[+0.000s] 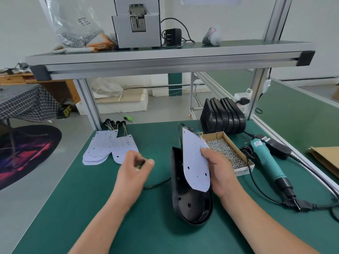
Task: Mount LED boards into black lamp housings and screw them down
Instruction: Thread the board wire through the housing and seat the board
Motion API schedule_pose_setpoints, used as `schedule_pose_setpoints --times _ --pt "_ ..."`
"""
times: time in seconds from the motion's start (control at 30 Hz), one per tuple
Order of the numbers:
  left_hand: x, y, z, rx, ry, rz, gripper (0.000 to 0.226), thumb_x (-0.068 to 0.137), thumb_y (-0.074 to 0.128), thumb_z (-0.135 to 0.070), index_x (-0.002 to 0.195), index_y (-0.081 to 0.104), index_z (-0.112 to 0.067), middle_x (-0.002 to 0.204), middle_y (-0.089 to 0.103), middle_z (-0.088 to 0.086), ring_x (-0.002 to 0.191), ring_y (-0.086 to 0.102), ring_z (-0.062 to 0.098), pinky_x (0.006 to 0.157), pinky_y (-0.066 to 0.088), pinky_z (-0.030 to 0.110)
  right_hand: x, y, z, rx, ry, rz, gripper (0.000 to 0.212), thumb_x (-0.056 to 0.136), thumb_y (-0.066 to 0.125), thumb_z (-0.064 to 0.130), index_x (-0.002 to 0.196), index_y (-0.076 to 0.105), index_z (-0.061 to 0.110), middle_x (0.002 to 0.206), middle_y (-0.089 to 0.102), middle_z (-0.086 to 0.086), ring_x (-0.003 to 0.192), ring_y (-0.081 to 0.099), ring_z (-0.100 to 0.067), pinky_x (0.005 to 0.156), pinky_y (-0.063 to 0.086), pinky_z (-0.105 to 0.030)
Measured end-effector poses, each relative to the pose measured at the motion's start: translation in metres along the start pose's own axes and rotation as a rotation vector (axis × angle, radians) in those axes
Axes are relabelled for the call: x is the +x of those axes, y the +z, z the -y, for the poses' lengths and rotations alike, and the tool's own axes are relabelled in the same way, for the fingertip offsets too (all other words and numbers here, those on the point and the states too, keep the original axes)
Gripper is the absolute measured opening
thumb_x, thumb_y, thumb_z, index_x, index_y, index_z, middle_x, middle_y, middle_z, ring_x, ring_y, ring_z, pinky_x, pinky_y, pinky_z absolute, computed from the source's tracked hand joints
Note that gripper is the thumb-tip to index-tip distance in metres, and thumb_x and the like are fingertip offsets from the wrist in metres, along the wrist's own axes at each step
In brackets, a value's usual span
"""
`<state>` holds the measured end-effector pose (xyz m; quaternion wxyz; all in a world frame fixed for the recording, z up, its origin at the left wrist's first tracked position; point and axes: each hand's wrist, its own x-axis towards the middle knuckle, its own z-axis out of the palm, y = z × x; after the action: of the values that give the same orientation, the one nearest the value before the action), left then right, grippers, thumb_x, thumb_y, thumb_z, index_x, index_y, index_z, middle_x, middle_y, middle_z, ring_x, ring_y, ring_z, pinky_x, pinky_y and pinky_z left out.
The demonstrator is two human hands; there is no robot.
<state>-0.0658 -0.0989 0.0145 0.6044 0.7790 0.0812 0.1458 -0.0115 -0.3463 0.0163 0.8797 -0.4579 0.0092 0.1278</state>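
Black lamp housing [190,204] is laid open-side up on the tabletop [146,226], lower centre. The LED board [196,162] is gripped tilted over it by the right hand [218,171], probably for seating. A small blurred dark piece [140,165] is pinched by the left hand [134,169]. Screws [225,151] are boxed behind.

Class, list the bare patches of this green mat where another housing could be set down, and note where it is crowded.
Free: the near-left mat, below the LED board stacks; the back strip between those stacks and the held LED board. Crowded: right, around the screw box, screwdriver and stacked housings.
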Motion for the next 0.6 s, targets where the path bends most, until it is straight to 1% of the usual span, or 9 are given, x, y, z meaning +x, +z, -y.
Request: schedule_pose_setpoints --times 0.07,0.13,0.17,0.2,0.3,0.37,0.47,0.53,0.6 --pt "-0.004 0.006 0.0 0.364 0.093 0.156 0.039 0.092 0.075 -0.046 0.122 0.051 -0.048 0.113 0.07 -0.038 0.102 0.063 -0.011 0.09 0.048 0.019 0.0 -0.002 0.004 0.07 -0.003 -0.017 0.042 0.085 0.063 0.024 0.121 0.071 0.003 0.107 0.077 -0.015 0.088 0.076 -0.029 0.073 0.061 -0.036" --pt "-0.01 0.014 0.0 0.618 0.185 0.321 0.056 0.093 0.068 -0.054 0.144 0.042 -0.055 0.127 0.065 -0.042 0.11 0.064 -0.007 0.095 0.05 0.02 0.001 -0.003 0.007 0.116 0.004 -0.026 0.043 0.092 0.058 0.023 0.127 0.068 0.001 0.114 0.074 -0.017 0.097 0.072 -0.033 0.086 0.06 -0.042" --pt "-0.014 0.019 -0.002 0.728 0.238 0.371 0.056 0.092 0.059 -0.058 0.145 0.041 -0.056 0.126 0.067 -0.039 0.11 0.067 0.0 0.093 0.053 0.024 0.0 -0.003 0.007 0.123 0.01 -0.035 0.045 0.095 0.056 0.023 0.132 0.066 0.0 0.12 0.071 -0.019 0.104 0.068 -0.035 0.096 0.056 -0.046" --pt "-0.018 0.024 -0.005 0.798 0.291 0.393 0.053 0.088 0.048 -0.061 0.14 0.041 -0.058 0.12 0.07 -0.035 0.106 0.068 0.006 0.086 0.054 0.028 -0.001 -0.002 0.007 0.124 0.01 -0.039 0.047 0.095 0.056 0.023 0.134 0.064 0.0 0.122 0.068 -0.021 0.106 0.066 -0.037 0.099 0.052 -0.049" --pt "-0.023 0.033 -0.009 0.78 0.323 0.33 0.042 0.085 0.033 -0.062 0.123 0.052 -0.054 0.109 0.072 -0.023 0.095 0.066 0.011 0.074 0.052 0.032 -0.004 0.002 0.005 0.103 -0.005 -0.019 0.049 0.087 0.062 0.029 0.128 0.067 0.003 0.109 0.07 -0.017 0.09 0.068 -0.033 0.083 0.055 -0.042" --pt "-0.019 0.03 -0.007 0.753 0.274 0.266 0.038 0.094 0.039 -0.064 0.112 0.063 -0.04 0.099 0.071 -0.021 0.087 0.065 0.01 0.076 0.053 0.034 -0.004 0.001 0.004 0.104 -0.008 -0.012 0.044 0.09 0.061 0.029 0.125 0.069 0.004 0.104 0.072 -0.014 0.086 0.07 -0.03 0.077 0.058 -0.039" --pt "-0.011 0.018 0.0 0.746 0.208 0.132 0.033 0.099 0.049 -0.064 0.087 0.054 -0.035 0.08 0.061 -0.023 0.067 0.056 0.008 0.061 0.046 0.032 0.0 -0.003 0.007 0.168 -0.038 -0.028 0.035 0.102 0.053 0.025 0.125 0.071 0.006 0.106 0.075 -0.012 0.087 0.073 -0.028 0.079 0.059 -0.038" --pt "-0.006 0.009 0.004 0.681 0.199 0.071 0.034 0.099 0.056 -0.063 0.081 0.053 -0.034 0.076 0.06 -0.018 0.067 0.055 0.009 0.059 0.043 0.032 0.001 -0.006 0.01 0.203 -0.086 -0.054 0.031 0.104 0.052 0.023 0.116 0.078 0.011 0.103 0.076 -0.008 0.087 0.074 -0.024 0.079 0.06 -0.036" --pt "0.0 0.002 0.009 0.499 0.201 0.08 0.035 0.097 0.067 -0.055 0.073 0.056 -0.033 0.076 0.058 -0.011 0.074 0.053 0.011 0.065 0.044 0.035 0.001 -0.007 0.011 0.203 -0.116 -0.068 0.034 0.104 0.051 0.022 0.097 0.084 0.016 0.095 0.077 -0.004 0.079 0.075 -0.02 0.07 0.061 -0.03"
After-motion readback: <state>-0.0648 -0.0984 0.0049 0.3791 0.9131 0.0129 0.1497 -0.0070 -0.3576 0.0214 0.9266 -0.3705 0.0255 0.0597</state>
